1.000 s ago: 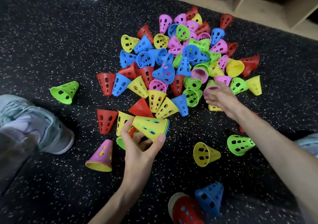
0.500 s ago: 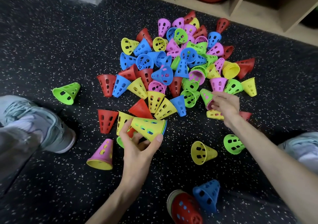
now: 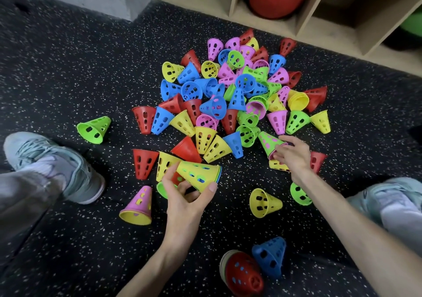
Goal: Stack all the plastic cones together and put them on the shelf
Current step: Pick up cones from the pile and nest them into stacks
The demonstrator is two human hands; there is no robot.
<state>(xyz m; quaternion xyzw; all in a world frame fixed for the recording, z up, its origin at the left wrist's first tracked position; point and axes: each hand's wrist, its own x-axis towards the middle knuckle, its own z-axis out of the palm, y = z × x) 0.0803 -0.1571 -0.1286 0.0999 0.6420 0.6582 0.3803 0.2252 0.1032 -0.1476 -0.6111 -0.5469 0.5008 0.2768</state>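
A heap of perforated plastic cones (image 3: 230, 95) in red, blue, yellow, green and pink covers the dark speckled floor in front of me. My left hand (image 3: 186, 196) grips a short nested stack with a yellow cone outermost (image 3: 198, 174), lying on its side. My right hand (image 3: 293, 154) holds a green cone nested over a pink one (image 3: 268, 143) at the heap's near right edge, fingers curled round its wide end. The wooden shelf (image 3: 303, 22) stands beyond the heap at the top.
Loose cones lie around: green (image 3: 93, 129) at left, pink over yellow (image 3: 138, 206), yellow (image 3: 263, 203), green (image 3: 300, 194), a red-topped stack (image 3: 243, 275) and a blue one (image 3: 270, 255) near me. My shoes (image 3: 57, 166) (image 3: 392, 202) flank the area. Red and green balls fill shelf compartments.
My right hand took the green-over-pink cone from the heap's edge and drew it back toward me. My left hand kept hold of the yellow stack, nearly still.
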